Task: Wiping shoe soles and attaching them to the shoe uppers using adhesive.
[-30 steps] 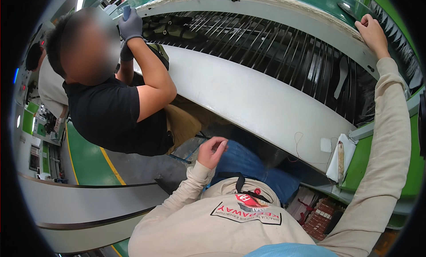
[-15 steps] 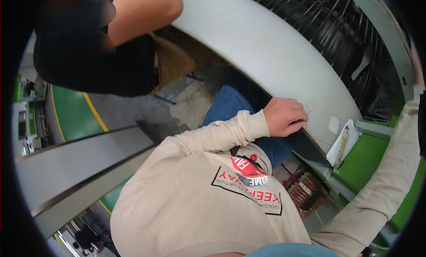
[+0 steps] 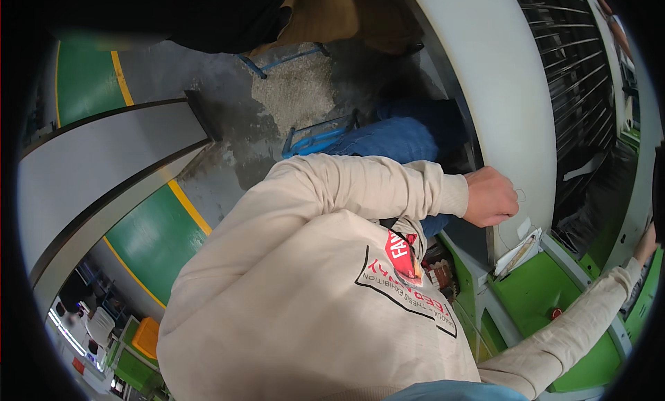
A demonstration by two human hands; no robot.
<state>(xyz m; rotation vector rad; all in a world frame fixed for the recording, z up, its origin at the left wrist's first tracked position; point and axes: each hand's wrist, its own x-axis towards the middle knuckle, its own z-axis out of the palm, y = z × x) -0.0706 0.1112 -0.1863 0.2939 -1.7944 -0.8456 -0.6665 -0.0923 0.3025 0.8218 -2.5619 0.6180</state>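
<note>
My left hand (image 3: 490, 197) reaches across my body in a beige sleeve and rests as a closed fist against the lower part of a white curved machine panel (image 3: 499, 89). Nothing shows inside the fist. My right hand (image 3: 648, 243) is stretched out to the far right rim of the picture, against a grey frame beside black slatted bars (image 3: 575, 89); its fingers are cut off by the rim. A small white packet (image 3: 516, 252) hangs on the panel just below my left hand, above a green machine surface (image 3: 533, 290).
Another person's dark clothing (image 3: 208, 20) fills the top edge. A blue metal frame (image 3: 312, 134) stands on the grey floor by my blue-trousered knee (image 3: 395, 141). A long grey-white panel (image 3: 83, 165) runs along the left, beside green floor with a yellow line (image 3: 187, 207).
My head has tipped further down and my left hand has moved right from my knee to the white panel. My right arm has come down from the top of the machine. The other person has slid out upward.
</note>
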